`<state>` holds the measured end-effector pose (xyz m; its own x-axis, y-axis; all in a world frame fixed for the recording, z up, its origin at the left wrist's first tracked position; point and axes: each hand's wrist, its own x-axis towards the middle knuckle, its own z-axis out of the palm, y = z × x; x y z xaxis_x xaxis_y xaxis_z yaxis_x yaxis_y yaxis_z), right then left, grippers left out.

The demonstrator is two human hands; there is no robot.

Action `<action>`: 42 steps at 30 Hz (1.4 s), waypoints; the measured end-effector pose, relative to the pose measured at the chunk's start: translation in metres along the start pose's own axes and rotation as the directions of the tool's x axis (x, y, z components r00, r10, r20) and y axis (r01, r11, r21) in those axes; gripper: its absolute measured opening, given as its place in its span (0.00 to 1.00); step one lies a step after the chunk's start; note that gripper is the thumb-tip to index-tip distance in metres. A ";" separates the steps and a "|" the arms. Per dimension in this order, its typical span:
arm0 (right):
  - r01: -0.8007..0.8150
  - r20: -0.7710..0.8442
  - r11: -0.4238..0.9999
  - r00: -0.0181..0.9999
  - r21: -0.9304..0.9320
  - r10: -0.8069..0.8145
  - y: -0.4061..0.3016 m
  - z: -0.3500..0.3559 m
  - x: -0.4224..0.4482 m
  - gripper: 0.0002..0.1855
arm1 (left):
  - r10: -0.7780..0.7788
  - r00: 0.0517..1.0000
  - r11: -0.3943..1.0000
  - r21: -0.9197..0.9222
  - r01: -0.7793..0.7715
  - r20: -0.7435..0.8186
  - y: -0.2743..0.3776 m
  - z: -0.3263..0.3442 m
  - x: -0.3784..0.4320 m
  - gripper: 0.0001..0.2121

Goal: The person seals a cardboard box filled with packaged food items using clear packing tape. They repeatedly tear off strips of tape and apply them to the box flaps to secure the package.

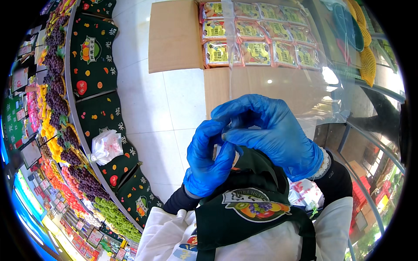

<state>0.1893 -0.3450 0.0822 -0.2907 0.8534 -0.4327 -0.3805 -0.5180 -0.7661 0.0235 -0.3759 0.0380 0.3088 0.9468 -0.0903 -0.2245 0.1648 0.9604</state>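
Both my hands wear blue disposable gloves and meet at the fingertips in front of my dark green apron (243, 222). A sheet of clear plastic film (321, 88) lies over the right part of an open cardboard box (174, 39). The film's left edge runs down to my fingers. My right hand (271, 137) pinches it between thumb and curled fingers. Close against it, my left hand (210, 156) has its thumb and fingers bent together; what lies between them is mostly hidden. Inside the box are rows of printed snack packets (256, 53).
On the left runs a fruit display with purple grapes (57, 101) and green grapes (116, 217), fronted by dark green printed cloth (94, 58). A tied white plastic bag (107, 146) hangs there. Another printed bag (305, 194) is beside my right arm. Yellow mesh (368, 65) and a teal basket (347, 26) stand upper right.
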 end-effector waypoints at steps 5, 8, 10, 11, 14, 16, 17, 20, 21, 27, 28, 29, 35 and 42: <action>-0.013 -0.020 1.000 1.000 0.025 0.013 0.002 0.001 0.001 0.15 | 0.037 0.999 0.993 0.110 -0.034 -0.026 0.001 0.002 0.002 0.17; 0.007 -0.031 1.000 1.000 -0.010 -0.007 0.004 0.001 0.002 0.15 | 0.012 0.999 0.998 0.058 -0.009 -0.053 0.000 0.003 0.002 0.16; 0.015 -0.036 1.000 0.999 -0.027 -0.016 0.005 0.000 0.002 0.15 | -0.005 0.998 0.999 0.054 0.008 -0.055 0.000 0.003 0.003 0.16; 0.014 -0.040 1.000 0.999 -0.025 -0.015 0.005 0.000 0.002 0.15 | -0.017 0.999 0.998 0.064 0.020 -0.052 0.000 0.002 0.003 0.16; 0.014 -0.018 0.999 1.000 -0.040 -0.015 0.005 -0.004 0.003 0.16 | -0.019 0.998 0.999 0.043 0.022 -0.063 0.000 0.001 0.004 0.16; 0.019 -0.002 0.998 1.000 -0.055 -0.019 0.005 -0.005 0.005 0.16 | -0.021 0.997 0.999 0.031 0.023 -0.079 0.000 0.002 0.005 0.16; 0.023 -0.002 0.998 1.000 -0.061 -0.023 0.005 -0.005 0.006 0.16 | -0.026 0.996 0.999 0.035 0.029 -0.088 0.000 0.003 0.005 0.16; 0.002 -0.002 0.999 1.000 -0.044 -0.002 0.003 -0.005 0.007 0.16 | -0.061 0.990 0.998 0.018 0.064 -0.129 0.000 0.006 0.004 0.16; -0.009 0.001 0.999 1.000 -0.037 0.009 0.002 -0.005 0.007 0.16 | -0.076 0.986 0.997 0.007 0.078 -0.146 -0.001 0.007 0.004 0.16; -0.036 0.005 0.999 0.999 -0.022 0.036 -0.002 -0.006 0.006 0.15 | -0.033 0.992 0.995 0.091 0.044 -0.119 -0.002 0.008 0.004 0.15; -0.036 -0.002 0.999 0.999 -0.010 0.036 -0.001 -0.006 0.006 0.15 | -0.033 0.993 0.995 0.092 0.044 -0.116 -0.001 0.008 0.005 0.15; -0.036 -0.008 0.999 0.999 0.002 0.036 -0.001 -0.006 0.007 0.15 | -0.033 0.993 0.995 0.094 0.044 -0.112 -0.001 0.008 0.005 0.16; -0.009 -0.012 0.999 1.000 -0.033 0.009 0.001 -0.007 0.006 0.16 | -0.055 0.991 0.998 -0.011 0.054 -0.122 -0.001 0.010 0.005 0.17; -0.037 0.010 0.999 0.999 0.001 0.037 0.000 -0.009 0.007 0.15 | -0.048 0.993 0.998 0.021 0.051 -0.112 -0.003 0.009 0.001 0.18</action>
<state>0.1953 -0.3387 0.0744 -0.3136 0.8328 -0.4562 -0.3706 -0.5497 -0.7486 0.0330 -0.3778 0.0369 0.2134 0.9629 -0.1652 -0.1888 0.2066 0.9600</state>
